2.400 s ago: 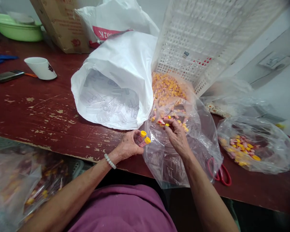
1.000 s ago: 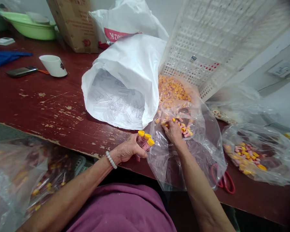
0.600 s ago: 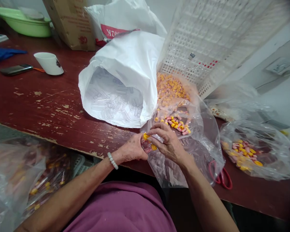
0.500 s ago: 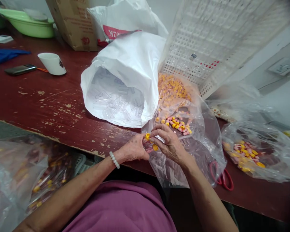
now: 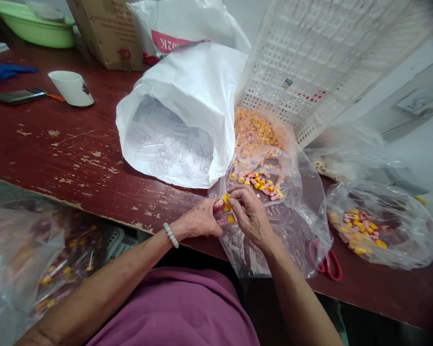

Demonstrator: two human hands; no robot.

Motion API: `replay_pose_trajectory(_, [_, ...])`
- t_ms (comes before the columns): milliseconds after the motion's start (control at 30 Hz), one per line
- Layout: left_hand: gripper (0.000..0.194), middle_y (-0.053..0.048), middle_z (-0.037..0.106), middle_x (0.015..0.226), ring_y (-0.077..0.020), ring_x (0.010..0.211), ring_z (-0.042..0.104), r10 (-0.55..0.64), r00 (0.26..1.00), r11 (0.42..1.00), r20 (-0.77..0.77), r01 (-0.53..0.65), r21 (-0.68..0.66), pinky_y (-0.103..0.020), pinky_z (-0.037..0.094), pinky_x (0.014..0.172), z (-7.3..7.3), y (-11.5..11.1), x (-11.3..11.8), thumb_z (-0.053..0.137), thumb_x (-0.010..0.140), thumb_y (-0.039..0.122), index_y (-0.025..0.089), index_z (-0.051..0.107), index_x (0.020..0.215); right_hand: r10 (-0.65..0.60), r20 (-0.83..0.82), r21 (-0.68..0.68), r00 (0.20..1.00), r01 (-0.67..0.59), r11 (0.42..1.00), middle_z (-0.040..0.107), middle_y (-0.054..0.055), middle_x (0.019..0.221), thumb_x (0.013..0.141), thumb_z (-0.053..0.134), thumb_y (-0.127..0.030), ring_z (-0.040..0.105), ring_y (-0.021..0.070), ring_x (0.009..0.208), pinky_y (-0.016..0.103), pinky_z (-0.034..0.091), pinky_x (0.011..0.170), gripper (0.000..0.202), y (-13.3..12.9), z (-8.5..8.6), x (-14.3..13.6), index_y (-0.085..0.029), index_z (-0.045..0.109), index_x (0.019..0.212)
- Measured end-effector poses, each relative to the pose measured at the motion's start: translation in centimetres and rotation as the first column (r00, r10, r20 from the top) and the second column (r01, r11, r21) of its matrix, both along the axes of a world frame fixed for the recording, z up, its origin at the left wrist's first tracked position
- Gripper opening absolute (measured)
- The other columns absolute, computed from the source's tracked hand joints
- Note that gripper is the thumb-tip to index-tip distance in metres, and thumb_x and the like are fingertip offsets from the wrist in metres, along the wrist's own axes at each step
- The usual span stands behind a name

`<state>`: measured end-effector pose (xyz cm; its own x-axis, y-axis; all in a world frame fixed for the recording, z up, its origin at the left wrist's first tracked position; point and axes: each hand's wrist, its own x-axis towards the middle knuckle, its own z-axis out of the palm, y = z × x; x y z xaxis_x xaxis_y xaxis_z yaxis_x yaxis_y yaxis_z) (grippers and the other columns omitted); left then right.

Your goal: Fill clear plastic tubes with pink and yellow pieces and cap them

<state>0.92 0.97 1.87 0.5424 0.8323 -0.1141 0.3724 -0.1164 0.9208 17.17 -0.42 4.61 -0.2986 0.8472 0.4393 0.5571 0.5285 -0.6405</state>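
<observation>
From my view, the capped tubes [image 5: 221, 221] lay in the left hand [image 5: 200, 218], above the near edge of the tabletop [image 5: 75, 154]; I saw that hand closed round them. Their long axes ran roughly left to right, yellow-capped ends pointing right, the farther one angled slightly away from me. The right hand [image 5: 250, 214] had curled fingers at the farther cap [image 5: 225, 199], but I couldn't tell whether they pinched or only pressed it. The left palm and fingers hid the tubes' left ends. Crinkled film blurred the clear bag's [image 5: 267, 250] contents, and I couldn't make out the blades of the red-handled scissors [image 5: 334, 265].
</observation>
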Motion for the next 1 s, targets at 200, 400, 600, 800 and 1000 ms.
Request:
replay_pose_trajectory(200, [0.036,0.003,0.051,0.069,-0.0089,0.057,0.042,0.029,0.997,0.998,0.075,-0.033,0.051,-0.020,0.032,0.047,-0.8,0.2,0.1,0.061,0.050,0.011,0.014,0.054,0.085,-0.125,-0.050,-0.085,0.991,0.121,0.989,0.060,0.001,0.080,0.088,0.052,-0.027,0.055,0.0135,0.075,0.027,0.044,0.068,0.012,-0.3,-1.5,-0.7,-0.020,0.058,0.081])
replay_pose_trajectory(400, [0.034,0.001,0.053,0.074,-0.0104,0.064,0.045,0.089,0.984,0.993,0.156,-0.099,0.056,-0.020,0.036,0.053,-1.9,-0.1,0.8,0.063,0.049,0.009,0.014,0.053,0.081,-0.196,-0.014,0.072,0.981,0.196,0.978,0.062,0.005,0.084,0.090,0.048,-0.024,0.056,0.0162,0.083,0.032,0.046,0.076,0.016,-1.5,-2.1,-2.1,-0.020,0.063,0.085])
replay_pose_trajectory(600, [0.037,0.001,0.054,0.075,-0.0103,0.063,0.045,0.048,0.991,0.996,0.124,-0.057,0.072,-0.020,0.035,0.053,-1.1,0.2,0.3,0.062,0.050,0.011,0.013,0.054,0.087,-0.172,-0.032,0.079,0.985,0.174,0.982,0.063,0.005,0.093,0.088,0.050,-0.020,0.058,0.0161,0.088,0.032,0.047,0.080,0.015,-1.6,-1.9,-1.9,-0.021,0.064,0.092])
replay_pose_trajectory(800, [0.037,0.001,0.054,0.074,-0.0113,0.062,0.044,0.050,0.995,0.988,-0.083,-0.038,0.147,-0.023,0.034,0.053,0.7,0.5,0.0,0.064,0.050,0.016,0.015,0.053,0.085,-0.226,0.071,0.190,0.971,0.209,0.959,0.059,0.007,0.088,0.087,0.046,-0.016,0.055,0.0176,0.085,0.034,0.046,0.077,0.013,-1.3,-1.3,-2.0,-0.018,0.059,0.087])
replay_pose_trajectory(1000, [0.034,0.002,0.051,0.069,-0.0097,0.059,0.043,0.071,0.997,0.996,0.024,-0.072,0.060,-0.022,0.035,0.050,0.4,0.2,0.4,0.063,0.047,0.013,0.015,0.051,0.079,-0.240,0.102,0.147,0.965,0.224,0.963,0.057,0.005,0.083,0.090,0.044,-0.019,0.054,0.0165,0.081,0.032,0.047,0.073,0.016,-1.7,-1.3,-2.3,-0.019,0.060,0.087])
